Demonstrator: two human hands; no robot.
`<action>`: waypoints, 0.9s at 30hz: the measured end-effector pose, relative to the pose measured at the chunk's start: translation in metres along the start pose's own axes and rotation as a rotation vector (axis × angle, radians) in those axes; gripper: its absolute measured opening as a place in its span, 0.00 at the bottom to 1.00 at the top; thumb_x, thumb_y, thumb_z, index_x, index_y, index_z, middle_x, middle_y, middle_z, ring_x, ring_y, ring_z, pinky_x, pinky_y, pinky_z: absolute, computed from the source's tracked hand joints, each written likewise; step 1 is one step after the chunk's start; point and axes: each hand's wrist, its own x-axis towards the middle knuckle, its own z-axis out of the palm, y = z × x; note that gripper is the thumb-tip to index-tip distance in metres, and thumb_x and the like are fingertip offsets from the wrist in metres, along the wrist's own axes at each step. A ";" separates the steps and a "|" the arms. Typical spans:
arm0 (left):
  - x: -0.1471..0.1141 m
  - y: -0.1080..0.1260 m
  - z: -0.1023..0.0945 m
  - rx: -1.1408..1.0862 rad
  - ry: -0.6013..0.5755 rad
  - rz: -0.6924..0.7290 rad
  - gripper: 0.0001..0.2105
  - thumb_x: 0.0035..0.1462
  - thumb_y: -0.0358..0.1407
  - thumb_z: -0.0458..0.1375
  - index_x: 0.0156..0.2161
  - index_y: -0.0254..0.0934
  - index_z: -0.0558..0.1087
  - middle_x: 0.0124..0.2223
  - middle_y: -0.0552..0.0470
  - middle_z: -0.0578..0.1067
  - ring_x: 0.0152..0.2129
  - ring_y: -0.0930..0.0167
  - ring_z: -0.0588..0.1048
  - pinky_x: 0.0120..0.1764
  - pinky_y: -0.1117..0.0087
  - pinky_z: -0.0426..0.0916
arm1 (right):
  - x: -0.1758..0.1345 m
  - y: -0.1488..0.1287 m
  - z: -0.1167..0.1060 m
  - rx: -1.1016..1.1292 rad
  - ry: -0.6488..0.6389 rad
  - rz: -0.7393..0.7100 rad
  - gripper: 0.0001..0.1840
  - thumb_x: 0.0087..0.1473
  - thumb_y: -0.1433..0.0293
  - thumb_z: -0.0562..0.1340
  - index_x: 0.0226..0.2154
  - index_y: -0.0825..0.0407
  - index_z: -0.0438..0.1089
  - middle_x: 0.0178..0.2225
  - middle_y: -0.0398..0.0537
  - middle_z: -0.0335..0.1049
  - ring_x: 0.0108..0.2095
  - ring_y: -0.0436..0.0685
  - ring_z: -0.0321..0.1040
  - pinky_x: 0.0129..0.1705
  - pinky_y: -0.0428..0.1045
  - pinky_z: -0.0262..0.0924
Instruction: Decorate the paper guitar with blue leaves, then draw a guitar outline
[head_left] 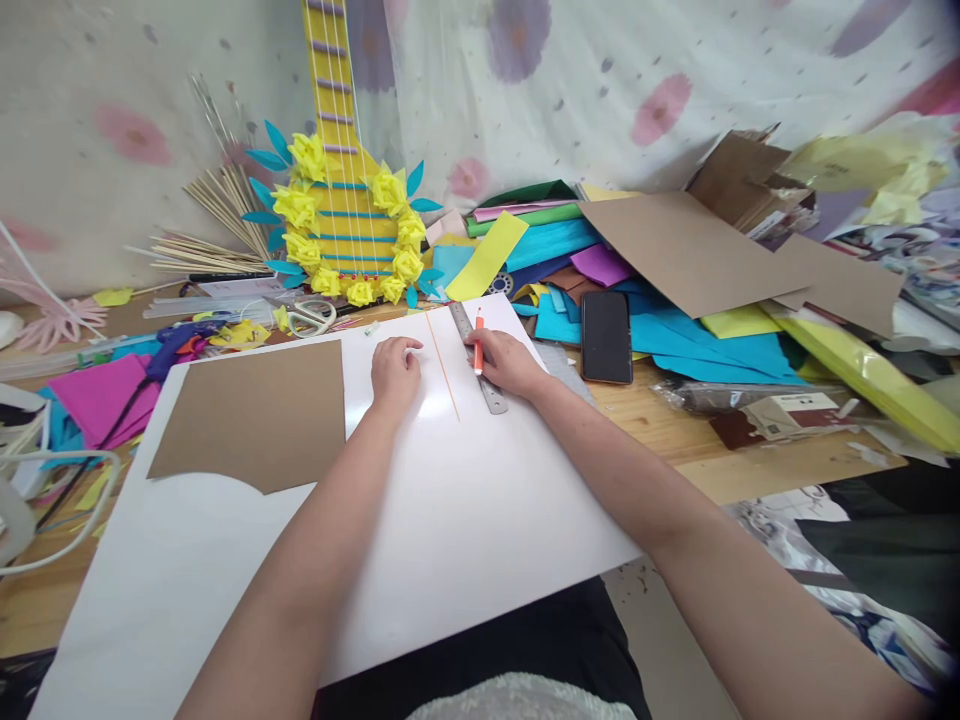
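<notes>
One marker (in right hand)

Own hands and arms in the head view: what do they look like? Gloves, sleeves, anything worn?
Left hand and right hand: both bare, no gloves. Left arm and right arm: bare as far as the frame shows, no sleeves, watch or bracelet visible. No cables or markings seen.
</notes>
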 end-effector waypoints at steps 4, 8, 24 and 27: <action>0.000 0.000 0.000 0.006 -0.010 -0.001 0.13 0.48 0.20 0.49 0.32 0.40 0.70 0.39 0.50 0.73 0.44 0.65 0.69 0.50 0.61 0.62 | 0.001 0.000 -0.003 0.007 0.005 0.009 0.18 0.49 0.76 0.52 0.44 0.53 0.64 0.44 0.55 0.70 0.47 0.62 0.65 0.49 0.56 0.59; 0.000 0.000 0.000 0.026 -0.019 0.007 0.14 0.48 0.20 0.48 0.33 0.40 0.70 0.39 0.50 0.73 0.44 0.65 0.69 0.50 0.62 0.62 | 0.001 0.001 -0.003 0.018 -0.038 0.046 0.17 0.50 0.75 0.53 0.44 0.52 0.63 0.44 0.55 0.70 0.47 0.62 0.65 0.48 0.56 0.60; -0.004 0.007 0.000 -0.003 -0.087 0.084 0.31 0.47 0.18 0.46 0.57 0.41 0.57 0.46 0.51 0.75 0.47 0.66 0.69 0.54 0.58 0.59 | 0.002 0.011 0.005 0.161 -0.031 0.133 0.16 0.48 0.73 0.59 0.42 0.49 0.61 0.46 0.48 0.70 0.48 0.60 0.65 0.48 0.56 0.61; -0.005 0.008 -0.001 0.011 -0.079 0.063 0.31 0.46 0.18 0.46 0.56 0.41 0.57 0.47 0.51 0.75 0.48 0.66 0.69 0.54 0.57 0.59 | 0.002 0.011 0.005 0.141 -0.028 0.125 0.15 0.49 0.73 0.58 0.42 0.49 0.61 0.46 0.49 0.70 0.47 0.60 0.66 0.48 0.56 0.61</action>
